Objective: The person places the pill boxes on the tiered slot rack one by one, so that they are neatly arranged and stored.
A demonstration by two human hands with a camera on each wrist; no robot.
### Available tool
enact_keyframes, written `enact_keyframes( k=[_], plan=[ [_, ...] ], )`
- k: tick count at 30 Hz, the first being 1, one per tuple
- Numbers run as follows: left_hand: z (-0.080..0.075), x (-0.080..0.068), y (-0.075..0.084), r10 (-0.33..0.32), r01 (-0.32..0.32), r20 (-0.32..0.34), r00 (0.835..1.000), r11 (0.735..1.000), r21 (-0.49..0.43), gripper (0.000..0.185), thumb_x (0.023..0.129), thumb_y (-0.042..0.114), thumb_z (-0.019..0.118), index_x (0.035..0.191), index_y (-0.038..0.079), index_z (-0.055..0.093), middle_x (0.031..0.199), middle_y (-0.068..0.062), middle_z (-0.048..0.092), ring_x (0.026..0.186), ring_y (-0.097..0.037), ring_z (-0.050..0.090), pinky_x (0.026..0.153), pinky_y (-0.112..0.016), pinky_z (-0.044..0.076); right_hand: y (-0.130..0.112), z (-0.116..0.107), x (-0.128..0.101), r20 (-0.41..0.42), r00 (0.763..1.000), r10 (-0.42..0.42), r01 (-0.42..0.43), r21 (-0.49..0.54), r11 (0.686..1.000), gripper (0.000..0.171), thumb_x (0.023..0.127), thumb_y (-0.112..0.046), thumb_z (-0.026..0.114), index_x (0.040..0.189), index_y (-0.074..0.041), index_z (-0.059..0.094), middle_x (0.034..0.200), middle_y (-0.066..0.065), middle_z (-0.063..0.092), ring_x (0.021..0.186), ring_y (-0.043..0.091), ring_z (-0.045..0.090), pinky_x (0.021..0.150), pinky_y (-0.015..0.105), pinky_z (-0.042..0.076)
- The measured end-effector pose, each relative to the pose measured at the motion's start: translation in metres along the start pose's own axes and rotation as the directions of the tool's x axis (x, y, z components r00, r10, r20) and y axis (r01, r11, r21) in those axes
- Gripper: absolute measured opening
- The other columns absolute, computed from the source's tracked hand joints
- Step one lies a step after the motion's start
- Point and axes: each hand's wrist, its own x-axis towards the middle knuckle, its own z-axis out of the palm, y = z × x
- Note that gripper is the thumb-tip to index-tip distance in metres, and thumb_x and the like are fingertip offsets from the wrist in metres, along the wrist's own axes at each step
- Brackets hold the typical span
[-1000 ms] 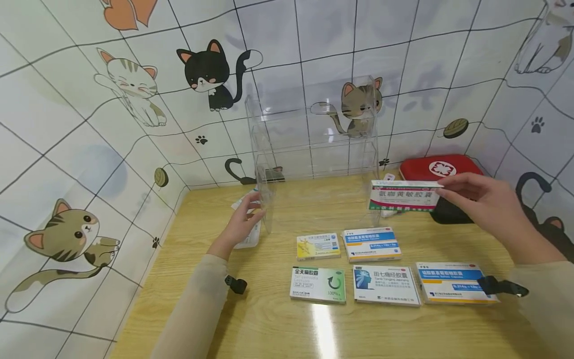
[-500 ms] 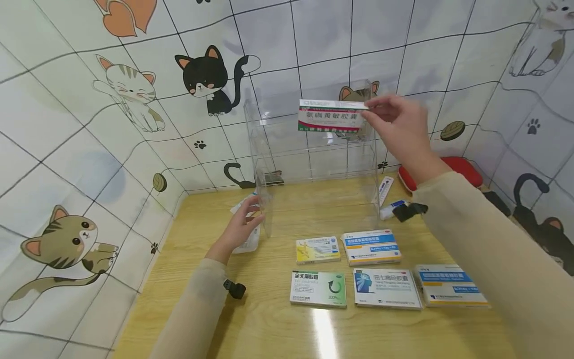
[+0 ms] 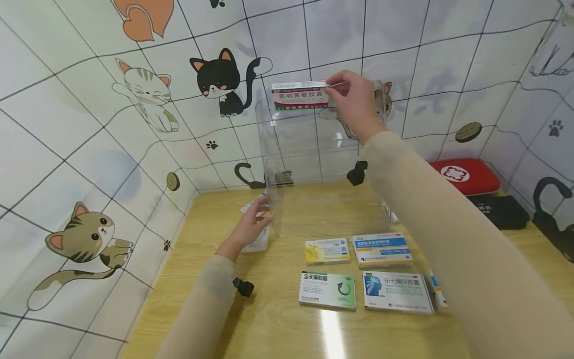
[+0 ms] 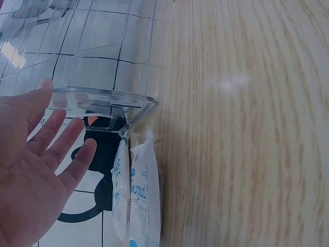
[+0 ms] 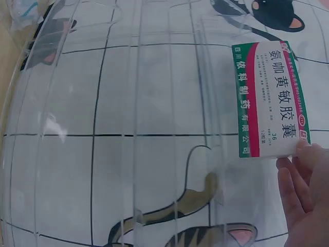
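The right hand (image 3: 354, 102) pinches one end of a white medicine box with a red and green band (image 3: 299, 96), holding it level at the top of the clear acrylic tiered shelf rack (image 3: 314, 149), just in front of the cat-patterned tiled wall (image 3: 89, 99). In the right wrist view the same box (image 5: 271, 100) sits against the transparent panels, with the fingertips (image 5: 303, 177) at its lower edge.

The left hand (image 3: 251, 227) lies with straight, relaxed fingers against the rack's left front edge, holding nothing; in the left wrist view the fingers (image 4: 61, 141) are spread beside the rack's rounded clear rim (image 4: 103, 98). Touching that corner lie white sachets with blue print (image 4: 136, 190).

On the light wooden table (image 3: 278, 324) in front of the rack lie four flat boxes: a yellow-and-white one (image 3: 327, 251), a blue-and-white one (image 3: 382, 249), a green-and-white one (image 3: 327, 290) and a white one with a blue head picture (image 3: 397, 292). A slim tube (image 3: 437, 294) lies just beside the last. To the right, well apart, stand a red first-aid pouch (image 3: 466, 174) and a black case (image 3: 502, 210). The raised right sleeve (image 3: 448, 224) covers part of the table's right side.
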Motion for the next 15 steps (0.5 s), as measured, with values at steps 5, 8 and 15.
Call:
enact_keyframes(
  k=[5,8,15],
  plan=[
    [0.001,0.002,-0.003,-0.008,0.008,-0.004,1.0,1.0,-0.009,0.058,0.106,0.019,0.06,0.157,0.007,0.035,0.158,-0.016,0.042,0.14,-0.038,0.047,0.116,-0.06,0.042,0.004,0.011,0.005,0.063,0.998,0.031,-0.028,-0.036,0.999,0.027,0.102,-0.033,0.067,0.125,-0.02,0.071,0.128,-0.003,0.073,0.111,0.009,0.068,0.097,0.026,0.055],
    [0.0,0.002,-0.003,0.001,-0.001,-0.013,1.0,1.0,-0.007,0.057,0.105,0.019,0.061,0.156,0.009,0.037,0.158,-0.015,0.043,0.14,-0.037,0.047,0.116,-0.06,0.041,0.005,0.012,0.003,0.08,0.996,0.038,-0.034,-0.045,0.998,0.028,0.103,-0.032,0.065,0.128,-0.022,0.07,0.129,-0.003,0.073,0.113,0.01,0.068,0.099,0.027,0.055],
    [-0.001,-0.001,-0.001,-0.022,0.022,0.001,1.0,1.0,0.02,0.057,0.106,0.018,0.06,0.156,0.009,0.035,0.16,-0.014,0.042,0.142,-0.034,0.047,0.117,-0.055,0.043,0.017,0.003,-0.019,0.047,0.997,-0.062,0.065,-0.062,0.996,0.041,0.102,-0.028,0.068,0.142,-0.028,0.062,0.144,-0.005,0.064,0.132,0.01,0.06,0.113,0.026,0.047]
  ],
)
